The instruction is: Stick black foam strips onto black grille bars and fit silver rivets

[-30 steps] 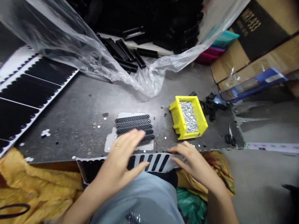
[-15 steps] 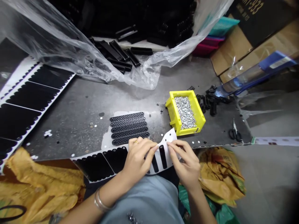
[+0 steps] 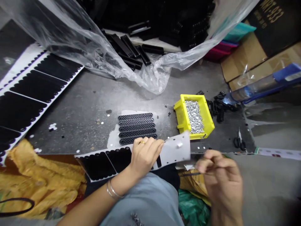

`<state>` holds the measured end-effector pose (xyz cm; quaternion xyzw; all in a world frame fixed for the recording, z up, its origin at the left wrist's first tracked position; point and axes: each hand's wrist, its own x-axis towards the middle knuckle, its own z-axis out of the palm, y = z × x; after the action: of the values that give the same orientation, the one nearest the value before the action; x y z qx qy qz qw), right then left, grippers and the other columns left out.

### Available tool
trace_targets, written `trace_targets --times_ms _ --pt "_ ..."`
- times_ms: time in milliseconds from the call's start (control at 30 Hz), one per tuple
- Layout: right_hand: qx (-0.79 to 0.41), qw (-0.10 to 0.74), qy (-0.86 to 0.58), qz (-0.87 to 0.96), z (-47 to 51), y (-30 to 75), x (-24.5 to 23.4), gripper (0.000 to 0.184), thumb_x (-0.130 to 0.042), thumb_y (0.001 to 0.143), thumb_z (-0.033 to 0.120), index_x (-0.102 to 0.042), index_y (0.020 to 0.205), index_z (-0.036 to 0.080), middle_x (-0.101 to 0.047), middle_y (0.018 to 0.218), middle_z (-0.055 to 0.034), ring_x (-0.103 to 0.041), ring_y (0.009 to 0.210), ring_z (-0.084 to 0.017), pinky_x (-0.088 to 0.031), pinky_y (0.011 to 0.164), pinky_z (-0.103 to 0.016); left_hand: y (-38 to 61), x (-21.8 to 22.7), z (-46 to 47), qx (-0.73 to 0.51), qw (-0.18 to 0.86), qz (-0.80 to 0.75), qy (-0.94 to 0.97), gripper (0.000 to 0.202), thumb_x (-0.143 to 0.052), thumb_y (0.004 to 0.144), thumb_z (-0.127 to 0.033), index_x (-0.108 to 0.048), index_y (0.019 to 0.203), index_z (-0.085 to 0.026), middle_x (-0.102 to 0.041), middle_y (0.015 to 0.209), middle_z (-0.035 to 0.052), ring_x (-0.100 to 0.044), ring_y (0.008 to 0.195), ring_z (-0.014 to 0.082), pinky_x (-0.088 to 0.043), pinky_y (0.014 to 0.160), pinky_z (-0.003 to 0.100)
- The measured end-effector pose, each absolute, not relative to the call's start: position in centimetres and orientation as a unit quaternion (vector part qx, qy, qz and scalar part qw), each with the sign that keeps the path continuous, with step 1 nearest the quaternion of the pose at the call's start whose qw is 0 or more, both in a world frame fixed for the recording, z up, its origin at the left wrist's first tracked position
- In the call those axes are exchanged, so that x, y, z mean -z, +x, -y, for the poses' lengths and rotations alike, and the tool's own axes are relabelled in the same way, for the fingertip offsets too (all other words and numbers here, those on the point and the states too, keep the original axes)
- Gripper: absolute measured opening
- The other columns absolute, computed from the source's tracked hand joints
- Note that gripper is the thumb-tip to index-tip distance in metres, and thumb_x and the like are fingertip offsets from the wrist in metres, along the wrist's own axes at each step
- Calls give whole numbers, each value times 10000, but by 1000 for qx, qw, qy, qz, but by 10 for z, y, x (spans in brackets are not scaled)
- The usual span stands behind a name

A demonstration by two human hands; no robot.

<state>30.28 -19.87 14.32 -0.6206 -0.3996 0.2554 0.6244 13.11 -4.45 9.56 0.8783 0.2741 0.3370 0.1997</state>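
Working at a scuffed grey metal table (image 3: 80, 125) here, with clear plastic sheeting (image 3: 131, 66) bunching along the far side and cardboard boxes (image 3: 244, 59) stacked off to the right. A long sheet of black die-cut pads (image 3: 30, 88) is lying at the left, and a yellow plastic bin (image 3: 180, 116) is sitting near the table's front edge, holding a heap of small silver metal parts (image 3: 194, 116). Five black perforated bars (image 3: 136, 128) are lined up on a pale patch just left of it.

The big change: the right hand (image 3: 221, 179) is pulling away from the left hand (image 3: 145, 155) and is now off past the table's near edge, out over the lap. Half a second back, both hands were pinching the same spot on the white backing strip (image 3: 176, 149), with black pieces still showing on that end. Now that end is standing up mostly bare, apart from a sliver of black near the left hand.

The left fingers (image 3: 150, 146) are curling closed around the backing strip, while the right fingertips (image 3: 207, 160) are pinching narrow on a thin black strip (image 3: 190, 174), which is trailing left from that grip, just beside the backing.
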Motion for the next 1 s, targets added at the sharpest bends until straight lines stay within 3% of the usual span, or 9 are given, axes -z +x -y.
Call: trace_targets --times_ms 67,133,200,300,433,500,1000 --pt "-211 610 -658 389 188 304 -148 262 -716 952 258 -696 1195 352 -586 1139 -29 -647 749 -119 -569 661 -293 126 -95 47 -340 185 -271 881 178 -596 1036 -204 -670 1196 -183 -765 926 16 -652 805 167 -335 830 355" --pt "-142 513 -715 454 165 293 -147 349 -769 896 184 -719 1214 318 -598 1122 -47 -655 908 -165 -571 789 -316 110 -100 45 -334 212 -285 873 223 -614 1023 -215 -663 1241 -205 -779 1080 38 -691 967 194 -343 901 372" --pt "-111 421 -712 551 135 273 -141 448 -700 937 126 -672 1349 298 -624 1131 -71 -651 1029 -192 -553 909 -345 85 -110 36 -320 247 -330 853 154 -627 1007 -214 -688 1147 -240 -780 1098 23 -694 1039 212 -335 966 402" --pt "-144 366 -614 684 93 244 -130 564 -606 1004 124 -491 1540 259 -686 1158 -91 -667 1037 -187 -544 896 -345 40 -119 14 -305 234 -438 812 73 -633 995 -232 -691 958 -257 -780 939 -13 -694 944 212 -326 992 437" --pt "-143 329 -549 755 60 226 -120 251 -618 1014 190 -717 1239 243 -751 1086 -65 -656 943 -189 -519 814 -358 5 -111 -7 -246 258 -492 794 107 -637 985 -306 -737 952 -285 -792 920 -31 -691 912 207 -336 977 433" --pt "-161 326 -541 758 54 227 -118 169 -628 1006 188 -748 1123 211 -748 1065 -74 -636 934 -189 -524 811 -357 3 -105 -9 -231 291 -488 790 118 -640 981 -313 -756 962 -299 -798 917 -44 -695 909 196 -336 973 427" --pt "-211 282 -591 725 58 255 -130 207 -668 993 279 -746 1180 240 -707 1075 -85 -660 956 -200 -577 818 -357 21 -103 -15 -212 361 -495 762 190 -681 923 -307 -663 744 -247 -751 787 -46 -651 846 197 -323 962 435"
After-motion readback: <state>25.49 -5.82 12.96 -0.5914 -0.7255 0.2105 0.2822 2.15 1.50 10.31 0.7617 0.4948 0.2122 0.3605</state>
